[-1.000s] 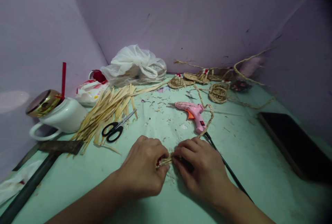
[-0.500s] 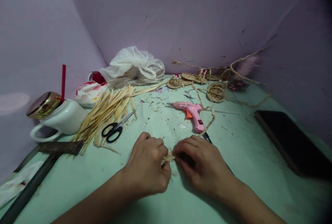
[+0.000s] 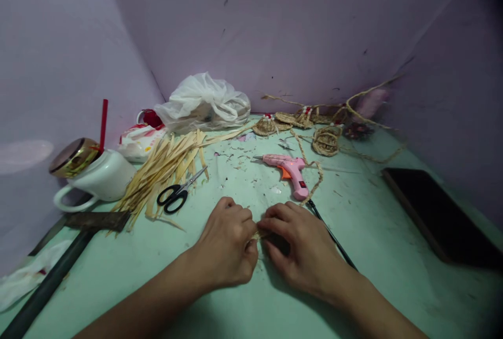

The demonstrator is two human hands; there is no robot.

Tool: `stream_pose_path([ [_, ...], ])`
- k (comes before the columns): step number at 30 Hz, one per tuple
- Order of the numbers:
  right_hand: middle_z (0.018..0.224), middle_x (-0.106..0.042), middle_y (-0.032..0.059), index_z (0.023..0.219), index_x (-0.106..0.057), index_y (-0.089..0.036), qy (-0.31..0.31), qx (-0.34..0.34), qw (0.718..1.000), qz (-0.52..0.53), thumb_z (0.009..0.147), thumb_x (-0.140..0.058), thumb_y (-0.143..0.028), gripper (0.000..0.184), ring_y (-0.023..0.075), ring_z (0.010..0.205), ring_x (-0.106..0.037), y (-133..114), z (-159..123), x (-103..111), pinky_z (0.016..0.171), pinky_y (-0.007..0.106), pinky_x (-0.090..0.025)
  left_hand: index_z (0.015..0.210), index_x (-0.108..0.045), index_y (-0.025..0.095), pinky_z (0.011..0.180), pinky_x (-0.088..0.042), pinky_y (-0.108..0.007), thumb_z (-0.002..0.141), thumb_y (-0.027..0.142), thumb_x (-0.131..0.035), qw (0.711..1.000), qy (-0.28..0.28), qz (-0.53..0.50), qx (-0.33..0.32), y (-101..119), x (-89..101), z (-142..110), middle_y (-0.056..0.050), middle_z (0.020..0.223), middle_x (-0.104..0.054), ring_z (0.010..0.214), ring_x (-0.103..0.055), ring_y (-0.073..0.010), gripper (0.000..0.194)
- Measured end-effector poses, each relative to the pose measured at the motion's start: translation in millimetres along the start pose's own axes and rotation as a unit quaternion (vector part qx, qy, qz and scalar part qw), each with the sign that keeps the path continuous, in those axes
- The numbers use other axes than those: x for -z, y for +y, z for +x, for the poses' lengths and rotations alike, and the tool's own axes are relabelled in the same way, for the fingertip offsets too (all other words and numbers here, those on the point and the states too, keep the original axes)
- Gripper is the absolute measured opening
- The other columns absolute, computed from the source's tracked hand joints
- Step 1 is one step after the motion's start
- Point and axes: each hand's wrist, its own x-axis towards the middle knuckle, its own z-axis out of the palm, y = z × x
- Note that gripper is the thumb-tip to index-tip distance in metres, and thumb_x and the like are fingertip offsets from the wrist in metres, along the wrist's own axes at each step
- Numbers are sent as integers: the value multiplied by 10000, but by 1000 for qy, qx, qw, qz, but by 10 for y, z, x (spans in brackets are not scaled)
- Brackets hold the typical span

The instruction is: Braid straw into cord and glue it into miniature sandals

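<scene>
My left hand [image 3: 229,247] and my right hand [image 3: 301,247] rest close together on the pale green table [image 3: 377,234], fingertips nearly touching. Both are closed, pinching a short piece of braided straw cord [image 3: 257,234] between them; only a sliver of it shows. A pink glue gun [image 3: 290,170] lies just beyond my right hand, its black cable [image 3: 332,235] running past that wrist. A straw braid [image 3: 312,171] loops round the gun's handle.
Black scissors [image 3: 175,195] lie on a pile of straw strips [image 3: 165,168] at left. A white mug with gold lid [image 3: 92,174], a hammer [image 3: 63,260], plastic bags [image 3: 204,103], woven straw pieces [image 3: 326,140] and a dark flat slab [image 3: 436,213] ring the table. Purple walls close in.
My hands have drawn closer together, and less of the straw cord shows between them. The view shifted slightly; nothing else on the table moved.
</scene>
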Motion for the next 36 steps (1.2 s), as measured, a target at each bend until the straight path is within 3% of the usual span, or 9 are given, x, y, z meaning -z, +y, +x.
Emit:
stream_pose_path([
  [3,864,-597,47,831,-652,-208,-1,16,1000,-8,736,-535,-180,154,200,773,-489,-2,15,-9,669,345,-366,651,-577,159,794,-335,-377,692,145,-519,1000,-15,-17,11,-18,55,-15,-26,672,-547,680,-491,-161,72],
  [7,842,-607,48,812,-652,-201,-4,27,1000,2,777,-505,-183,152,189,755,-505,2,27,-35,664,336,-381,787,-616,189,799,-332,-367,740,209,-575,993,-85,-71,27,-101,265,-62,-24,776,-588,786,-512,-183,66],
  [11,906,-614,58,834,-644,-200,-5,29,999,21,754,-506,-129,175,190,793,-533,-35,21,-76,695,334,-408,844,-623,201,777,-329,-363,741,227,-596,991,-104,-60,55,-182,391,-104,-31,831,-589,830,-505,-200,110],
  [18,823,-615,58,812,-634,-186,-14,23,999,46,718,-501,-110,180,182,745,-561,-76,37,-107,655,305,-439,771,-626,179,807,-317,-403,757,221,-539,993,-116,-15,34,-152,277,-97,-44,750,-580,743,-500,-191,97],
  [27,772,-619,50,772,-637,-177,1,63,995,71,755,-476,-98,181,154,683,-576,-26,62,-122,591,259,-440,784,-647,189,879,-307,-387,791,158,-500,992,-92,-70,-50,-282,285,-64,-19,676,-588,715,-510,-159,150],
  [36,790,-610,46,798,-626,-174,-16,67,992,103,765,-465,-81,189,154,710,-571,-23,79,-93,619,264,-441,883,-645,181,846,-355,-333,811,146,-514,984,-130,-82,-89,-384,325,47,-40,804,-597,837,-500,-179,153],
])
